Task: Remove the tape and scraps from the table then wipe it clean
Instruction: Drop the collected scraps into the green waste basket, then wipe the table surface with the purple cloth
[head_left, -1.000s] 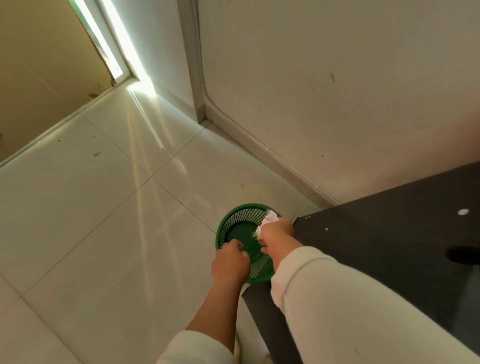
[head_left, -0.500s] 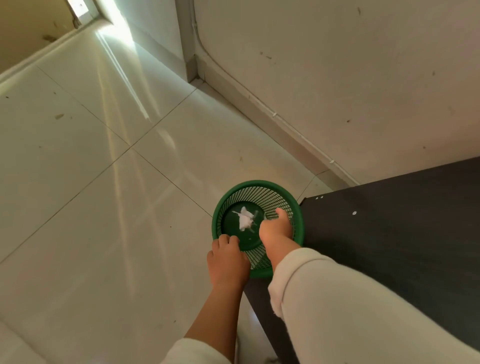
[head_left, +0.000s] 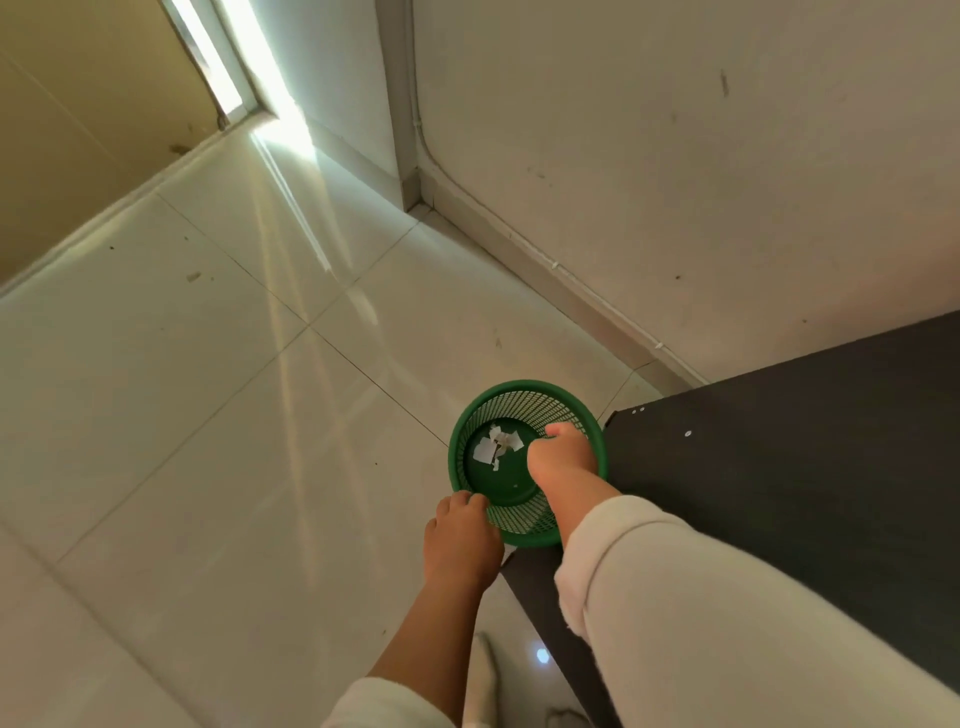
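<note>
At the near edge, the left hand (head_left: 460, 540) grips the round green mesh plastic bin (head_left: 470, 415); the right hand (head_left: 561, 457) hangs over it, curled and seemingly empty. White paper scraps (head_left: 496, 447) lie inside. Next, probably wiping the dark table (head_left: 805, 441).

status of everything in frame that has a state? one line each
green basket: upright beside the table corner, held at its near rim.
paper scraps: loose on the basket's bottom.
left hand: grips the basket's near rim.
right hand: over the basket, fingers curled, apparently empty.
table: dark top, a few white specks left near the corner.
</note>
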